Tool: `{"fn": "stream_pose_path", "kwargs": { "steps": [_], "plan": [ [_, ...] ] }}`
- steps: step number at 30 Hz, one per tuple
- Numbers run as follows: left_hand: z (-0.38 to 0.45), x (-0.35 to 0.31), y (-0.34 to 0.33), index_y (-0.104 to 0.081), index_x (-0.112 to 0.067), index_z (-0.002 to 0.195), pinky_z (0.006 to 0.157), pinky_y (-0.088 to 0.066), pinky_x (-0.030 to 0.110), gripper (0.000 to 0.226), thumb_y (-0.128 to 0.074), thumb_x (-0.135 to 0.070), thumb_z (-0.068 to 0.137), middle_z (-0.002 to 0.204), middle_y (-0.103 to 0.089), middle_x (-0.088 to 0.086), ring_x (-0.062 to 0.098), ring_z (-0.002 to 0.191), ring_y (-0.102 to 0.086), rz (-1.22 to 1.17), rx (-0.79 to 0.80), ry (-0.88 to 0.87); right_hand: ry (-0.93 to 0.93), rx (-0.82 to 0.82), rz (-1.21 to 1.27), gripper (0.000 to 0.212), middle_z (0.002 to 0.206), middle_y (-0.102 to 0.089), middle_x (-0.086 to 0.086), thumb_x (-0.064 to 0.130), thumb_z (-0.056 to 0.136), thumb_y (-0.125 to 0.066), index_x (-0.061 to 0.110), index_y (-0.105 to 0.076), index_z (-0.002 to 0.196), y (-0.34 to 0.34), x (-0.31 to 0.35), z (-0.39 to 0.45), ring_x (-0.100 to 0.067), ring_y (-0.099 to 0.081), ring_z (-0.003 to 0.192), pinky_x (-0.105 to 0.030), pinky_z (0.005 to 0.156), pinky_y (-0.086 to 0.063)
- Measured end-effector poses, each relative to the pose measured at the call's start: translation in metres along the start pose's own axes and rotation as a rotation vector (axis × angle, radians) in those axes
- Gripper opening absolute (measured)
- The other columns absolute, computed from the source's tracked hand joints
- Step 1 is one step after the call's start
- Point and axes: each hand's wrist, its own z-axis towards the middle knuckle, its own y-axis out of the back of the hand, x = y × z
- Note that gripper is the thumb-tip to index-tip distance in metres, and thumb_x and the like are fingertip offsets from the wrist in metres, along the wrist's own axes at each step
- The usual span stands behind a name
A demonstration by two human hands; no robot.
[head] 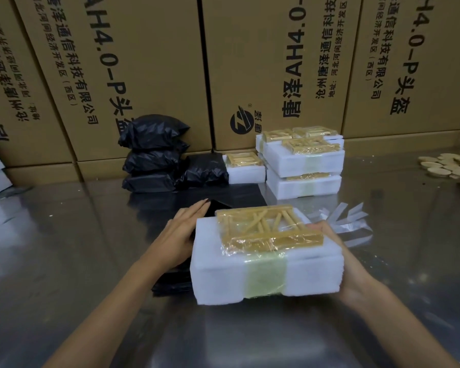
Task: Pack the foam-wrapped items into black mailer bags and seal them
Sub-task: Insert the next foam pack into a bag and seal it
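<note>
the foam-wrapped bundle (267,257) sits near the front edge of the steel bench (64,261), between both hands. it is a stack of white foam sheets strapped by a band of yellowish tape, with gold-coloured pieces under clear film on top. it looks light and squashy at the edges, and the gold pieces probably scratch or snap under pressure, so the sound hold is on the two short foam sides, not the film. the right hand (353,264) cups the right side, fingers curled round the far corner. the left hand (179,235) lies flat with straight fingers on a black mailer bag (170,282) just left of the bundle; that plastic looks thin and slippery.

further back, sealed black mailer bags (154,155) pile against the cardboard cartons (133,62), with more foam bundles (303,160) beside them. peeled strips (343,216) lie right of the bundle.

most of the bag is hidden under the bundle and the left hand, so its mouth cannot be found. the pale discs (446,166) at the right edge are too small to name.
</note>
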Motion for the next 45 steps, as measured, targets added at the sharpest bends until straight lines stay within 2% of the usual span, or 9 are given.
{"fn": "stream_pose_path", "kwargs": {
  "steps": [3, 9, 13, 23, 26, 28, 35, 40, 45],
  "plan": [
    [-0.003, 0.002, 0.000, -0.004, -0.030, 0.157, 0.098, 0.003, -0.007, 0.082, -0.054, -0.002, 0.097, 0.158, 0.001, -0.026, -0.006, 0.139, -0.002, 0.015, -0.023, -0.036, -0.008, 0.031, 0.040, 0.044, 0.083, -0.077, -0.005, 0.058, 0.065, -0.072, 0.020, -0.081, 0.084, -0.004, 0.001, -0.003, -0.019, -0.075, 0.071, -0.029, 0.055, -0.058],
    [-0.005, -0.002, -0.012, -0.006, -0.035, 0.157, 0.113, -0.012, 0.010, 0.092, -0.055, 0.007, 0.092, 0.160, 0.003, -0.030, -0.011, 0.145, -0.004, -0.033, -0.045, -0.069, 0.004, -0.010, 0.057, 0.040, 0.112, -0.075, -0.008, 0.056, 0.092, -0.052, 0.029, -0.080, 0.100, -0.006, -0.003, -0.004, -0.024, -0.074, 0.098, -0.038, 0.071, -0.061],
    [-0.006, -0.017, -0.022, -0.010, -0.028, 0.158, 0.105, -0.013, -0.003, 0.090, -0.046, 0.015, 0.087, 0.159, 0.001, -0.032, -0.021, 0.140, 0.000, -0.121, -0.145, 0.008, 0.038, -0.131, 0.077, 0.048, 0.121, -0.072, -0.008, 0.055, 0.091, -0.054, 0.023, -0.070, 0.124, -0.016, -0.008, 0.001, -0.028, -0.066, 0.116, -0.051, 0.102, -0.051],
    [-0.010, -0.088, -0.058, -0.021, -0.020, 0.156, 0.111, -0.009, 0.004, 0.075, -0.046, 0.005, 0.089, 0.162, -0.013, -0.015, -0.001, 0.145, -0.015, -0.197, -0.261, 0.009, 0.114, -0.194, 0.186, 0.047, 0.113, -0.076, 0.001, 0.041, 0.085, -0.074, 0.026, -0.062, 0.128, -0.074, -0.033, 0.007, -0.020, -0.073, 0.102, -0.033, 0.067, -0.061],
    [-0.008, -0.085, -0.038, -0.065, -0.031, 0.121, 0.098, -0.046, 0.027, 0.045, -0.052, -0.007, 0.086, 0.130, -0.058, -0.020, 0.004, 0.119, -0.051, -0.187, -0.492, 0.173, 0.134, -0.248, 0.129, 0.053, 0.112, -0.075, 0.002, 0.038, 0.079, -0.080, 0.031, -0.059, 0.127, -0.078, -0.040, 0.006, -0.020, -0.073, 0.101, -0.032, 0.062, -0.061],
    [0.005, -0.085, -0.018, -0.065, -0.032, 0.096, 0.079, -0.048, 0.033, 0.024, -0.055, -0.013, 0.085, 0.105, -0.060, -0.022, 0.004, 0.101, -0.050, -0.164, -0.579, 0.182, 0.173, -0.262, 0.084, 0.058, 0.113, -0.073, 0.006, 0.038, 0.075, -0.084, 0.034, -0.057, 0.125, -0.080, -0.043, 0.006, -0.015, -0.073, 0.099, -0.032, 0.063, -0.061],
    [0.108, -0.110, 0.015, -0.046, -0.020, 0.144, 0.116, -0.025, 0.044, 0.050, -0.048, -0.035, 0.096, 0.150, -0.043, 0.000, 0.022, 0.141, -0.033, -0.173, -0.083, 0.221, 0.312, -0.315, -0.271, 0.074, 0.106, -0.069, 0.019, 0.058, 0.050, -0.086, 0.043, -0.053, 0.114, -0.099, -0.049, 0.004, -0.003, -0.067, 0.097, -0.038, 0.086, -0.058],
    [0.132, -0.116, 0.025, -0.064, -0.018, 0.073, 0.099, -0.047, 0.041, 0.016, -0.055, -0.016, 0.086, 0.087, -0.068, 0.005, 0.027, 0.093, -0.063, -0.037, -0.035, 0.333, 0.346, -0.311, -0.447, 0.070, 0.106, -0.066, 0.019, 0.066, 0.049, -0.080, 0.048, -0.047, 0.107, -0.099, -0.045, 0.007, -0.003, -0.065, 0.097, -0.035, 0.081, -0.058],
    [0.119, -0.137, 0.016, -0.078, -0.013, 0.087, 0.078, -0.055, 0.035, 0.028, -0.050, -0.007, 0.088, 0.086, -0.073, -0.002, 0.019, 0.085, -0.066, -0.147, -0.126, 0.159, 0.249, -0.338, -0.435, 0.074, 0.105, -0.067, 0.013, 0.065, 0.049, -0.078, 0.035, -0.049, 0.110, -0.096, -0.020, 0.022, -0.009, -0.066, 0.094, -0.040, 0.079, -0.060]
  ]
}}
